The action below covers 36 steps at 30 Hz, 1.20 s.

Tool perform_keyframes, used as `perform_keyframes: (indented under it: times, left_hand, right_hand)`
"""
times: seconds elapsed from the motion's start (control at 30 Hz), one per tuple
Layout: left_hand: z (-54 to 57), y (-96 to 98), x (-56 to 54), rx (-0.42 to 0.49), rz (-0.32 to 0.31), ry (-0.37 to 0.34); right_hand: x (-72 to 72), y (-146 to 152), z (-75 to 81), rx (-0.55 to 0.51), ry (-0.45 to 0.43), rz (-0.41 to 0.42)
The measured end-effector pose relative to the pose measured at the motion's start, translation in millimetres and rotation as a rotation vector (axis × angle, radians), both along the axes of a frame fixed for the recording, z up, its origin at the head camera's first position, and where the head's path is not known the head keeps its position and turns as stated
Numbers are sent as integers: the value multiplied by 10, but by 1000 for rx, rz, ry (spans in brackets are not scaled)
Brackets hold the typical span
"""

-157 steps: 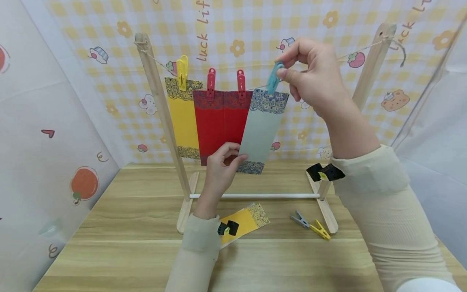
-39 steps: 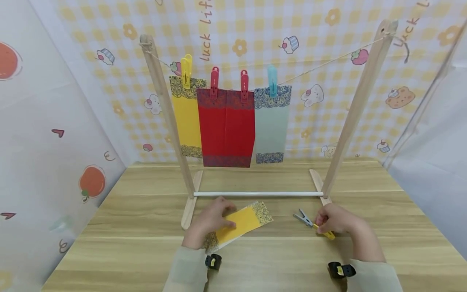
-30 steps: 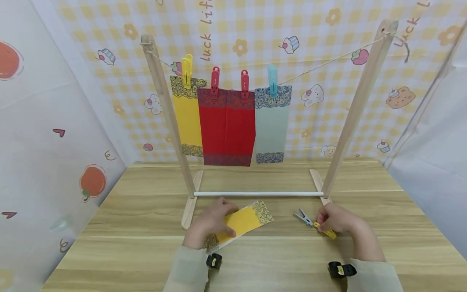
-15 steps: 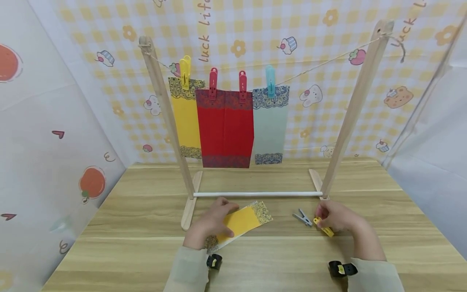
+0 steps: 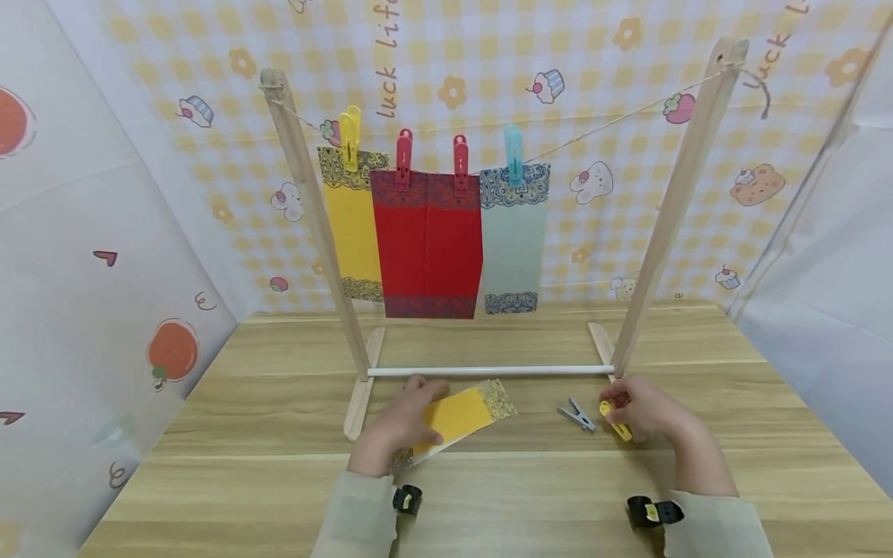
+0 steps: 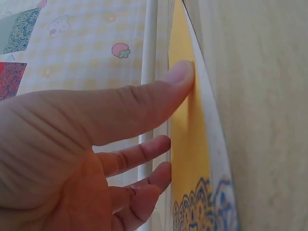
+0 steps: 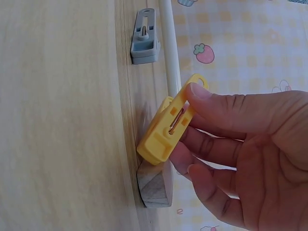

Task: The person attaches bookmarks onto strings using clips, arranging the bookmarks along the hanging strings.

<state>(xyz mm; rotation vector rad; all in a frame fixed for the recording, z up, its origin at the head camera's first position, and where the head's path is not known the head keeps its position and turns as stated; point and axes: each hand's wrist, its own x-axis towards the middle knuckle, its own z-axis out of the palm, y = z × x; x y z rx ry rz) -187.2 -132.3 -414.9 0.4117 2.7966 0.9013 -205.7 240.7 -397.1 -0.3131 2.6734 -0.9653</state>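
Note:
My left hand [image 5: 408, 418] holds a yellow paper card [image 5: 460, 415] with patterned ends, low over the table. In the left wrist view its thumb lies on the card's yellow face, fingertips at the opposite edge; a pale blue-patterned layer [image 6: 224, 192] shows along the near edge. On the right, my right hand [image 5: 645, 407] pinches a yellow clothespin [image 7: 168, 127] by its handle end, beside the stand's foot [image 7: 155, 185]. A grey clothespin [image 5: 576, 416] lies on the table just left of that hand.
A wooden stand with a left post [image 5: 310, 201], right post [image 5: 680, 194] and white crossbar [image 5: 488, 371] carries a string [image 5: 614, 124]. Clipped to it hang a yellow card [image 5: 352, 232], a red one [image 5: 429, 248] and a pale green one [image 5: 514, 248]. Checkered cloth [image 5: 446, 46] hangs behind.
Since 5.2 s ago, both hands have come down from the pale green card, which now hangs straight. My right hand has taken the yellow clothespin and turned it; the left has shifted the yellow card slightly.

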Motion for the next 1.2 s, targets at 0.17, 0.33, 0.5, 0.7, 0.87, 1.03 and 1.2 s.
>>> perform_keyframes:
  times: [0.17,0.33,0.5,0.7,0.87,1.03,1.2]
  left_hand:
    - [6,-11,4,-15,-11,16]
    - [2,-15,5,-40,-8,23]
    - [4,-15,12,-78,3,8]
    - [1,-5,6,-99,-27,-14]
    - [18,7,7,-117,-40,-16]
    - [34,33,14,-137,-23,-19]
    - [37,58,5,-104,-29,-36]
  right_hand:
    - [-12,-16,-1,-13,-5,-8]
    - [-1,-38,3,-20,-17,-19]
    - [-5,-47,7,-53,-28,-23]
    - [-14,-40,-7,-87,-13,2]
    - [-30,-30,-17,-126,-4,17]
    - [-28,-26,0,-152,14,14]
    - [-11,-24,43,-195,33,-10]
